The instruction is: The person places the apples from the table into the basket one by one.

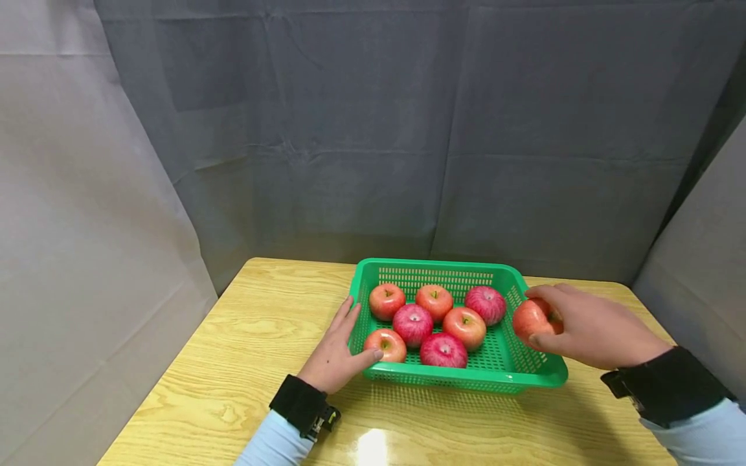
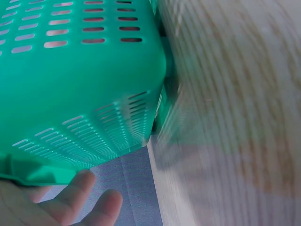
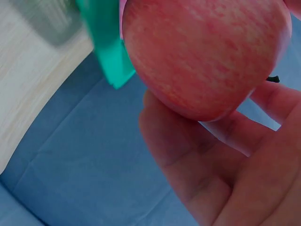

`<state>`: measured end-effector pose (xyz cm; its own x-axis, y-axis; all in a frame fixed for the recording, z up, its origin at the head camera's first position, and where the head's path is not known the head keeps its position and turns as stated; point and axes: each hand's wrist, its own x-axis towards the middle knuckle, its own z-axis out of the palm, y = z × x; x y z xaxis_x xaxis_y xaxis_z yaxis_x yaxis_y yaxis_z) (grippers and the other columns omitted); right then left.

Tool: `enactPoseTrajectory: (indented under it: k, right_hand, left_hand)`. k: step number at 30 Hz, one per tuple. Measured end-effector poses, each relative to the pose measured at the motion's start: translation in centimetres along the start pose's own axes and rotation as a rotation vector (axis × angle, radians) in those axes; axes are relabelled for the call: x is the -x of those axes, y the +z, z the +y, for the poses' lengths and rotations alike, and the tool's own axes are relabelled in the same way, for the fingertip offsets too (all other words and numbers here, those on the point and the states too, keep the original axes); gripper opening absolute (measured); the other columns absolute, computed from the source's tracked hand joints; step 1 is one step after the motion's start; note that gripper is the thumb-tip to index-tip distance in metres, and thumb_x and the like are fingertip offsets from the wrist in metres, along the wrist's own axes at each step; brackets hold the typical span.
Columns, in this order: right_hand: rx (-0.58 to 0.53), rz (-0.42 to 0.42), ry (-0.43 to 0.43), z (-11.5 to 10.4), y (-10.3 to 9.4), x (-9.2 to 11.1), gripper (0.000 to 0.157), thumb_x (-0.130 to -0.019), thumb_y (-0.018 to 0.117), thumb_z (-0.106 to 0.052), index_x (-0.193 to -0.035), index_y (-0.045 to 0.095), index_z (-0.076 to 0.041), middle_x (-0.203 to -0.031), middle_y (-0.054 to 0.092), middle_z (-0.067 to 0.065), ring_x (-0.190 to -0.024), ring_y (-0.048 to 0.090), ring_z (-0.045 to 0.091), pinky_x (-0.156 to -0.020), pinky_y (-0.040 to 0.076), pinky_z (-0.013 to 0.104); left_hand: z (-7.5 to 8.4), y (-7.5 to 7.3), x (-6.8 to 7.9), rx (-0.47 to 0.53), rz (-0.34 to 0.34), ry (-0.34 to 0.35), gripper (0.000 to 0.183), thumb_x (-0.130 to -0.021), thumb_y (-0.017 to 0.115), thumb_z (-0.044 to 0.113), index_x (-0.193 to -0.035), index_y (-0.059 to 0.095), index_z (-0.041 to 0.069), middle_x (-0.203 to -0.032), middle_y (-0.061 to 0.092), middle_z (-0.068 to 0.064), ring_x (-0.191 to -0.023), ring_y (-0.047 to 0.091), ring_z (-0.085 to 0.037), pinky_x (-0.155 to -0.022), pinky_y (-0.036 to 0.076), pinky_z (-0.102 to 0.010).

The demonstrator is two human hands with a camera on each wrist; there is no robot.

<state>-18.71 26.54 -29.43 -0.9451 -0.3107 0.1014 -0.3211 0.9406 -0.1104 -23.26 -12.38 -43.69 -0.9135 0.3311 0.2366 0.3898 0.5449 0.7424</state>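
Note:
A green plastic basket (image 1: 513, 375) with slotted walls stands on the table, holding several apples, some orange-red like the back-left apple (image 1: 387, 301), others deep pink like the front pink apple (image 1: 444, 350). My left hand (image 1: 335, 362) lies along the basket's left side, its fingers extended at the rim and its thumb over the front-left corner. In the left wrist view the fingers (image 2: 77, 193) appear beside the basket wall (image 2: 80, 80). My right hand (image 1: 594, 327) grips a red apple (image 1: 533, 321) just off the basket's right edge; the apple (image 3: 202, 56) fills the upper right wrist view.
The wood-grain table (image 1: 233, 349) extends to the left and in front of the basket. A dark grey cloth (image 1: 361, 142) hangs behind it. Pale cloths hang at the left (image 1: 87, 226) and right (image 1: 705, 259).

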Motion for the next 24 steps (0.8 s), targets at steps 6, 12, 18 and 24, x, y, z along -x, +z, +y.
enactPoseTrajectory:
  k: [6,12,18,24]
  right_hand:
    - [0.038,-0.062,-0.025,-1.1,1.3,-1.2,0.061,-0.073,0.075,-0.049,-0.123,0.056,-0.021,-0.1,0.055,-0.002,-0.074,0.05,0.012,-0.056,0.046,0.032]
    - [0.007,-0.121,-0.052,-1.4,2.9,-1.9,0.055,-0.073,0.075,-0.048,-0.12,0.057,-0.026,-0.098,0.055,-0.006,-0.078,0.05,0.011,-0.063,0.047,0.034]
    - [0.033,-0.149,-0.069,-1.2,4.1,-2.5,0.053,-0.073,0.074,-0.052,-0.117,0.058,-0.027,-0.099,0.057,-0.006,-0.08,0.051,0.013,-0.066,0.05,0.04]
    - [0.051,-0.146,-0.095,-1.6,4.7,-2.9,0.048,-0.07,0.076,-0.042,-0.111,0.06,-0.026,-0.092,0.054,-0.007,-0.073,0.048,0.011,-0.061,0.047,0.035]
  left_hand:
    - [-0.1,0.0,-0.1,0.001,0.0,-0.003,0.09,-0.08,0.071,0.047,-0.15,0.025,0.012,-0.157,0.006,0.007,-0.134,0.018,-0.012,-0.1,0.039,-0.049]
    - [-0.1,0.1,-0.1,0.006,-0.004,0.001,0.09,-0.081,0.071,0.047,-0.15,0.025,0.011,-0.157,0.006,0.006,-0.134,0.018,-0.013,-0.1,0.039,-0.049]
    - [-0.1,0.1,-0.1,0.0,-0.001,0.01,0.091,-0.081,0.071,0.047,-0.15,0.024,0.011,-0.157,0.006,0.006,-0.134,0.018,-0.012,-0.101,0.039,-0.048]
    - [-0.1,0.1,-0.1,-0.005,0.005,0.012,0.091,-0.08,0.071,0.047,-0.15,0.025,0.01,-0.157,0.006,0.005,-0.134,0.018,-0.013,-0.1,0.039,-0.049]
